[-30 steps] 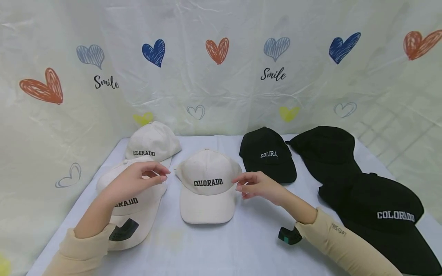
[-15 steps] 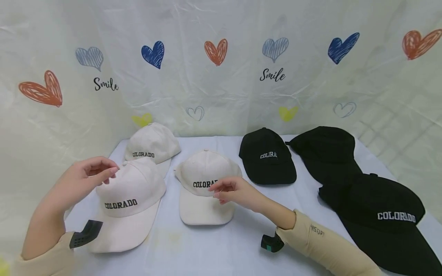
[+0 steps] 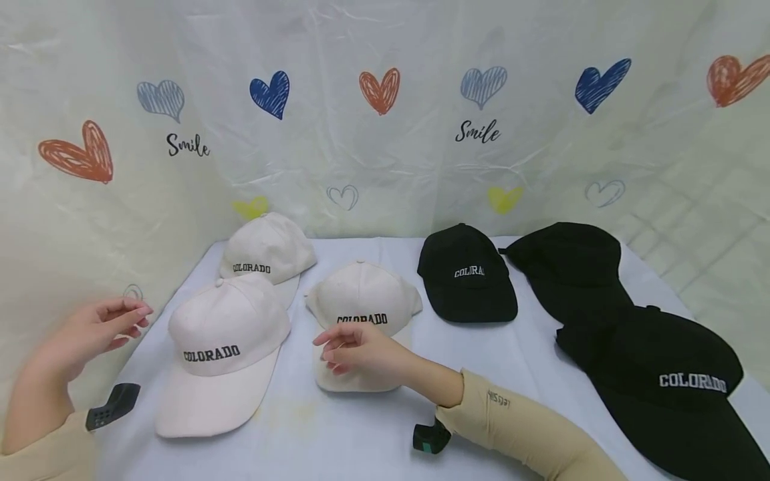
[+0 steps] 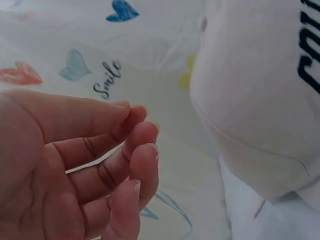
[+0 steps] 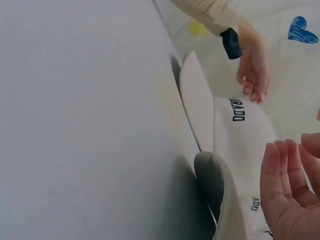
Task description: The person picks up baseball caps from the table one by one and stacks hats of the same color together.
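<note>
My left hand (image 3: 90, 334) hovers past the table's left edge, fingers loosely curled with nothing between them. Nearest to it lies a white baseball cap (image 3: 231, 327) with COLORADO in dark letters, its crown also large in the left wrist view. My right hand (image 3: 363, 351) hangs over the middle white cap (image 3: 361, 284), overlapping its brim and the lower part of its lettering in the head view. Its fingers are loosely bent and hold nothing. Behind the left cap sits another white cap (image 3: 267, 244), its brim partly hidden.
On the right side of the white-covered table (image 3: 337, 447) lie a small black cap (image 3: 466, 274), a plain-fronted black cap (image 3: 568, 267) and a large black cap (image 3: 656, 374). A white backdrop (image 3: 415, 160) with printed hearts hangs behind. Small black devices sit at both wrists.
My left hand has moved left, away from above the left white cap. My right hand has moved left from the side of the middle cap to over its brim. The caps stay put.
</note>
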Action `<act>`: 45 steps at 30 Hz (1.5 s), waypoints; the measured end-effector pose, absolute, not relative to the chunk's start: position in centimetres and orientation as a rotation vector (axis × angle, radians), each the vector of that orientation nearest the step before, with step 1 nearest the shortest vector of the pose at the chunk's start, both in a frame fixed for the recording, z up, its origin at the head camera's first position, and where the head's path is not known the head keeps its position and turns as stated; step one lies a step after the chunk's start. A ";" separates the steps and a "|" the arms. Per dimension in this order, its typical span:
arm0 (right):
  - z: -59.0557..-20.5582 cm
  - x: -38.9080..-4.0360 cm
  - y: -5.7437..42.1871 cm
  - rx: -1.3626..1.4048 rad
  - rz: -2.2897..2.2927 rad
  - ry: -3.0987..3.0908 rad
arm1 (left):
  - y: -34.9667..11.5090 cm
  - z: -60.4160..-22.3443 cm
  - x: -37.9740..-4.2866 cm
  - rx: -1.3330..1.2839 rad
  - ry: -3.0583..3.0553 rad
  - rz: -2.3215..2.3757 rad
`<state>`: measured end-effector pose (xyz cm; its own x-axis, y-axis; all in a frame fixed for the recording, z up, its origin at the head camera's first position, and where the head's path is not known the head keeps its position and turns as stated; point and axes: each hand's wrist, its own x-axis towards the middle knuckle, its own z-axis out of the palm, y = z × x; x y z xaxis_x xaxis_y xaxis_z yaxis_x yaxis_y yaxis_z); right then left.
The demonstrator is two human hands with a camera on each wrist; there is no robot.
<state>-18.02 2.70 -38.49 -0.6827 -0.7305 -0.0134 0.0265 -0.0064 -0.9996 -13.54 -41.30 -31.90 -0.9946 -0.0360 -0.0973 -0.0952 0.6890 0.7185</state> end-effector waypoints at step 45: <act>-39.7 -16.0 -6.2 -0.061 -1.891 1.327 | -43.4 -38.3 -15.7 -0.201 2.386 1.172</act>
<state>-16.03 -6.22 -39.66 -0.6732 -0.6297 -0.3877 0.5789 -0.1226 -0.8062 -15.73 -43.36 -38.31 -0.8783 0.0737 -0.4724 -0.3287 0.6243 0.7086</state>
